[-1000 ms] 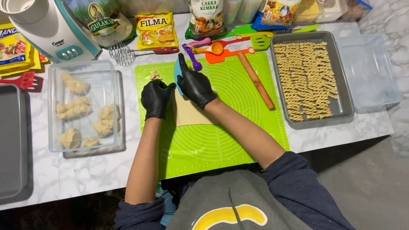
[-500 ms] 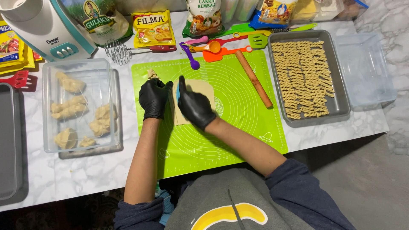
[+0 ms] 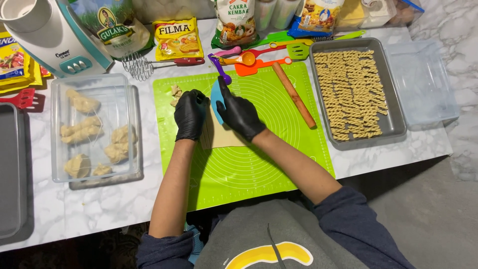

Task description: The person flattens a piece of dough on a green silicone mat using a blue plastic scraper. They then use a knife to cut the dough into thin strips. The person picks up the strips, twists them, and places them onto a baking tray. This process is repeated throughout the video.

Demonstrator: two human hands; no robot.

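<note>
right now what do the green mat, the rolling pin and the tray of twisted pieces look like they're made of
Green mat: likely silicone, matte, lying limp and flat, printed circles. Rolling pin: looks like wood, plain brown, unglazed. Tray: seemingly metal, dull grey, thin raised rim.

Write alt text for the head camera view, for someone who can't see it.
Seen from above, two black-gloved hands work a flat sheet of dough on a green silicone mat; the right hand holds a blue scraper, the left hand rests on the dough's edge. A clear tub of dough lumps sits left, a metal tray of twisted pieces right.
</note>
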